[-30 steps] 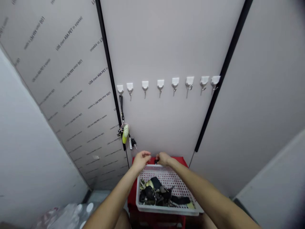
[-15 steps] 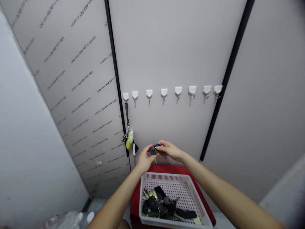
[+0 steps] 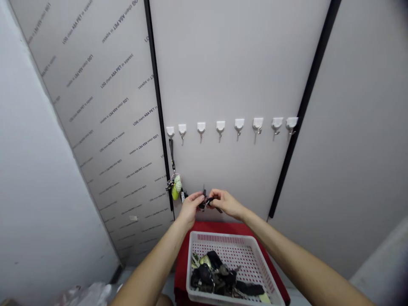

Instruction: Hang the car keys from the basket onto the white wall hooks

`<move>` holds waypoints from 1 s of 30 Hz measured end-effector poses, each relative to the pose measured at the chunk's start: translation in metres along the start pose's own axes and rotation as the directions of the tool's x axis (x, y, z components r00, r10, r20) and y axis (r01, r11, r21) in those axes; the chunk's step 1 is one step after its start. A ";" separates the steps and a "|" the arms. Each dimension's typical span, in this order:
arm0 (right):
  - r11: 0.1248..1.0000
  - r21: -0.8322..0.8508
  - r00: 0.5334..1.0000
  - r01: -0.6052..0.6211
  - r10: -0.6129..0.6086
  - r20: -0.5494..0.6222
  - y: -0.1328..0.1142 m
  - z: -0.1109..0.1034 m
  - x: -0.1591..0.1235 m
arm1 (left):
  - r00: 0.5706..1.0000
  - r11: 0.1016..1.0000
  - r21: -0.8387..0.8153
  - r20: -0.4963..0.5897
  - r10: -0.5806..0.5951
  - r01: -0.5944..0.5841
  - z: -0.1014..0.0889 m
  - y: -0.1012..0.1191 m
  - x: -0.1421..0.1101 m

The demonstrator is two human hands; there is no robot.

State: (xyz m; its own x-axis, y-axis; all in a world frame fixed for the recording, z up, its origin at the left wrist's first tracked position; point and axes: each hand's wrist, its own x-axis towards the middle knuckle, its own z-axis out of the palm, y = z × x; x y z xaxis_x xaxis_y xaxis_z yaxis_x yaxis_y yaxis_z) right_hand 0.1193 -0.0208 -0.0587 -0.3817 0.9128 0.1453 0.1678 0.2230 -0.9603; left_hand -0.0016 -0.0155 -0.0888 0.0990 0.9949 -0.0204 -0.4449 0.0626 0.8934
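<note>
A small bunch of keys (image 3: 204, 205) with dark heads and a ring is held between my two hands, above the far edge of the basket. My left hand (image 3: 190, 207) pinches it from the left. Fingers of my right hand (image 3: 225, 202) are closed on its other side, with a dark piece poking out below them. Below lies a white plastic basket (image 3: 263, 259) holding a heap of keys (image 3: 219, 276) with black fobs. Another key bunch (image 3: 176, 187), with a black strap and yellow-green charms, hangs from the leftmost hook.
A row of white wall hooks (image 3: 220, 127) runs across the grey panel between two black strips (image 3: 156, 85). The basket stands on a red-covered surface (image 3: 216, 227). Clear plastic bags (image 3: 92, 293) lie at lower left.
The keys have turned in my fingers, and one now points upward. My left hand has shifted slightly left. The view has moved a little.
</note>
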 end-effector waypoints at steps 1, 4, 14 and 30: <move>1.000 -0.008 1.000 0.009 -0.009 -0.003 0.001 0.000 0.000 | 1.000 0.999 -0.041 -0.007 0.016 -0.016 0.000 -0.001 0.001; 0.999 0.040 1.000 0.008 -0.008 -0.018 0.005 0.000 0.003 | 0.997 0.987 -0.140 -0.031 0.074 -0.078 0.000 -0.002 0.002; 0.943 0.311 0.991 -0.119 0.094 0.094 0.005 0.008 0.005 | 0.993 0.993 -0.031 0.015 0.118 -0.118 0.001 0.013 0.005; 0.876 0.482 0.989 -0.018 0.087 -0.121 0.003 -0.001 0.005 | 0.978 0.853 0.480 0.074 0.195 -0.206 -0.012 0.040 0.003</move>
State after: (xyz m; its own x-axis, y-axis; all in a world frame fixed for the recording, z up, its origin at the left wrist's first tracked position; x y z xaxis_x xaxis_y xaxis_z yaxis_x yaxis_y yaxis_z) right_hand 0.1187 -0.0157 -0.0608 -0.2533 0.9633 0.0890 -0.2846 0.0137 -0.9586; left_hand -0.0294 -0.0093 -0.0585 0.0759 0.9794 0.1872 0.0272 -0.1897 0.9815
